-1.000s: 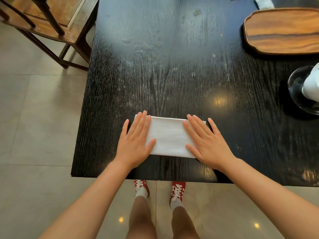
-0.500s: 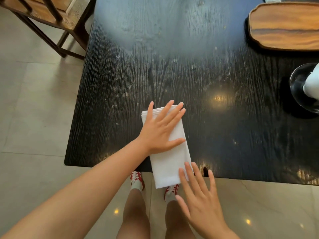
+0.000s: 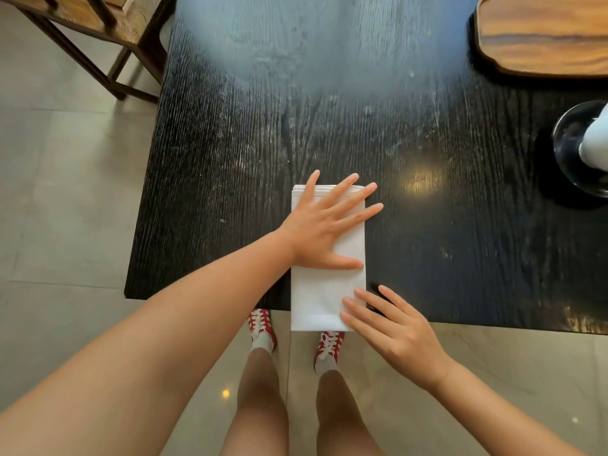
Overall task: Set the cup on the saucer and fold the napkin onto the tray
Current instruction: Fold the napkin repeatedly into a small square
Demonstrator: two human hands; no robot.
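No brand, label or writing can be read on anything in view. A white folded cloth napkin (image 3: 325, 291) lies as a long rectangle on the black wood-grain counter (image 3: 427, 159), its long side running away from the person and its near short end hanging a little past the counter's near edge. The left hand (image 3: 324, 233) lies flat on the far half of the napkin, its fingers (image 3: 348, 195) straight and spread wide, the tips reaching the far folded edge and just over the right edge, the thumb lying across the cloth toward its right side. The right hand (image 3: 394, 334) rests at the napkin's near right corner with its fingers straight and only slightly apart, the tips touching the cloth near the counter's edge; they hold nothing. A brown oval wooden tray (image 3: 543, 37) sits at the far right of the counter, well apart from the napkin. At the right edge of the view a white cup (image 3: 596, 143), only partly seen, stands on a dark glossy round saucer (image 3: 566, 149). A dark wooden chair (image 3: 98, 34) stands on the pale tiled floor (image 3: 65, 192) beyond the counter's far left corner. Below the counter's edge are the person's bare legs and red lace-up shoes (image 3: 261, 325).
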